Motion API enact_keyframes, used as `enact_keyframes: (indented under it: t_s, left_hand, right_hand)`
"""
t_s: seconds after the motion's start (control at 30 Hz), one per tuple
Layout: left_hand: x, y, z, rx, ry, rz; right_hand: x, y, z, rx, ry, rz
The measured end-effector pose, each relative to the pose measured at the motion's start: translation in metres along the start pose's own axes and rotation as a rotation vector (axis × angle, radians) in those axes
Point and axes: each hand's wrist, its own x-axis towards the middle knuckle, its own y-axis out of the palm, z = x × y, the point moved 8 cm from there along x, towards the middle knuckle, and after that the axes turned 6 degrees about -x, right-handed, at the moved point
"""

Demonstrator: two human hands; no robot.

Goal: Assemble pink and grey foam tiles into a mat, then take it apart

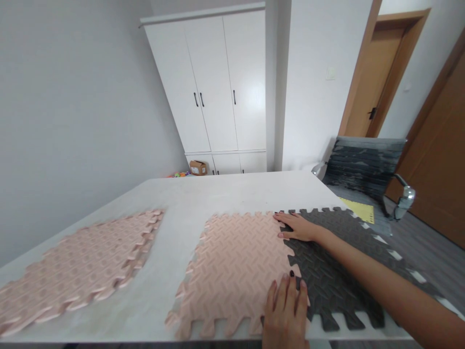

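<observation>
A pink foam mat tile (232, 261) with a raised tread pattern and toothed edges lies flat on the white table. Along its right side it meets a dark grey foam mat tile (334, 271). My left hand (285, 310) rests palm down on the near end of that seam, fingers stretched over both tiles. Farther up the same seam lies my right hand (298, 227), flat, its fingertips at the pink tile's far right corner. Both hands cover parts of the joint, so I cannot tell how fully the teeth mesh there.
On the table's left are more pink foam tiles (98, 257), apparently stacked. The white tabletop (232, 191) stretches back towards a white wardrobe (225, 87). A dark chair (363, 165) with a yellow sheet (359, 210) on it stands to the right. Behind the table sits a cardboard box (198, 167).
</observation>
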Motion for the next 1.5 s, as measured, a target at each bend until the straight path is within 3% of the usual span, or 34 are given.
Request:
enact_keyframes:
  t_s: [0.13,0.33,0.47,0.6,0.77,0.97,1.13,1.37,1.5]
  left_hand:
    - [0.003,-0.003,-0.001,0.001,0.012,0.035]
    - [-0.001,0.004,0.001,-0.021,-0.047,0.096]
    - [-0.005,0.003,0.002,0.005,-0.018,-0.009]
    - [-0.005,0.008,0.002,0.032,0.011,0.037]
    - [-0.005,0.003,0.003,-0.012,-0.039,-0.085]
    - [-0.011,-0.003,-0.005,-0.002,0.024,-0.047]
    - [-0.016,-0.003,-0.007,0.078,0.055,0.118]
    - [-0.011,-0.008,-0.002,-0.075,0.148,0.116]
    - [0.001,-0.039,0.019,-0.472,0.285,0.480]
  right_hand:
    - [-0.001,-0.004,0.004,-0.006,-0.005,0.008]
    - [-0.001,0.007,0.002,0.012,-0.002,0.165]
    - [-0.002,0.010,0.006,-0.042,-0.005,0.159]
    - [-0.004,0.007,0.010,-0.075,0.014,0.117]
    - [-0.007,0.007,0.011,-0.100,0.017,0.128]
    - [-0.007,0.014,0.012,-0.101,0.016,0.177]
    - [-0.009,0.014,0.016,-0.110,0.042,0.182]
    - [-0.011,0.011,0.018,-0.091,0.053,0.171]
    - [-0.012,0.011,0.019,-0.104,0.051,0.175]
